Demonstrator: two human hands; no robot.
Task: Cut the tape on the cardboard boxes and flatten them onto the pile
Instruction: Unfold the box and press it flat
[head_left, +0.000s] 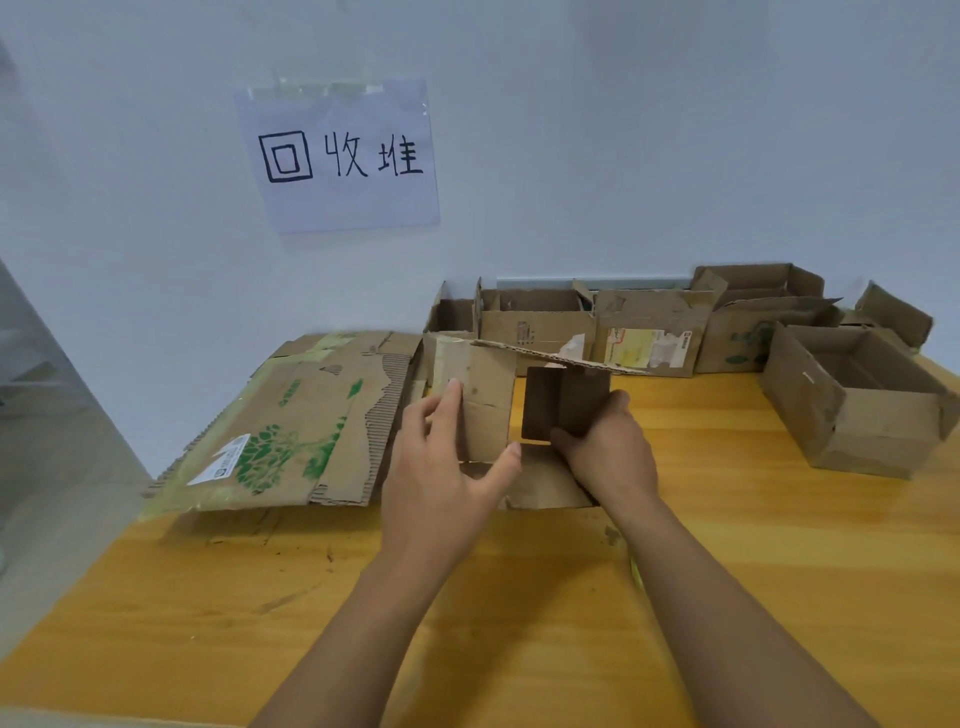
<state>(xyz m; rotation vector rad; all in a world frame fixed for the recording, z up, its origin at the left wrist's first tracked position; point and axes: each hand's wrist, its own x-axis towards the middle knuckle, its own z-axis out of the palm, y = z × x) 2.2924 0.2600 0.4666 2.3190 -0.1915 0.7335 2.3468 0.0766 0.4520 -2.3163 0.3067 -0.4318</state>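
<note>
A small opened cardboard box (488, 400) stands on the wooden table (727, 519) in front of me, its flaps spread out. My left hand (447, 462) presses straight fingers against the box's left outer wall, thumb pointing toward the opening. My right hand (605, 447) grips the dark inner panel (561, 405) on the box's right side, fingers curled round its edge. To the left lies the pile of flattened cardboard (301, 426) with green print and a white label. No cutting tool is in sight.
Several open boxes (649, 332) line the wall at the back. A larger open box (852, 400) stands at the right. A paper sign (337, 156) is taped to the wall above the pile. The table's left edge drops off beside the pile.
</note>
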